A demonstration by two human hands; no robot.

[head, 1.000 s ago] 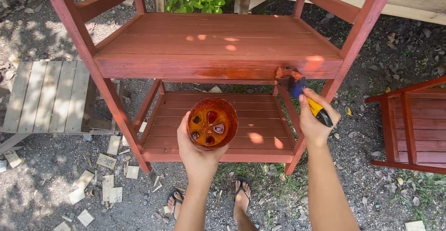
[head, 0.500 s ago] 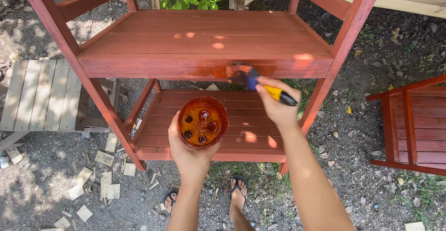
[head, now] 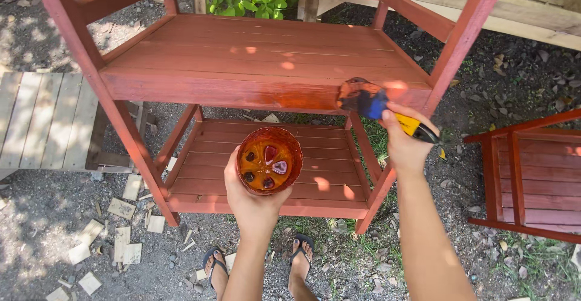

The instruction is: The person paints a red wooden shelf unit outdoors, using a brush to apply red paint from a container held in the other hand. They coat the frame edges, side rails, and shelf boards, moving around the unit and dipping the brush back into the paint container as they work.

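Your left hand (head: pixel 254 201) cups the round stain-filled bowl (head: pixel 269 159) — fingers closed. Your right hand (head: pixel 404 142) grips the yellow-handled brush (head: pixel 378 106) — bristles touching the red wooden shelf edge (head: pixel 242 92).

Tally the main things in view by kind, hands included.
Hands: 2, left and right
Bowl: 1
Brush: 1
Red shelf unit: 1
Red chair: 1
Pale slatted panel: 1
Total: 7

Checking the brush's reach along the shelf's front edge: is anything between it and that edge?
Nothing visible. The brush in the right hand already lies against the front edge of the red shelf; the left hand holds the bowl lower down.
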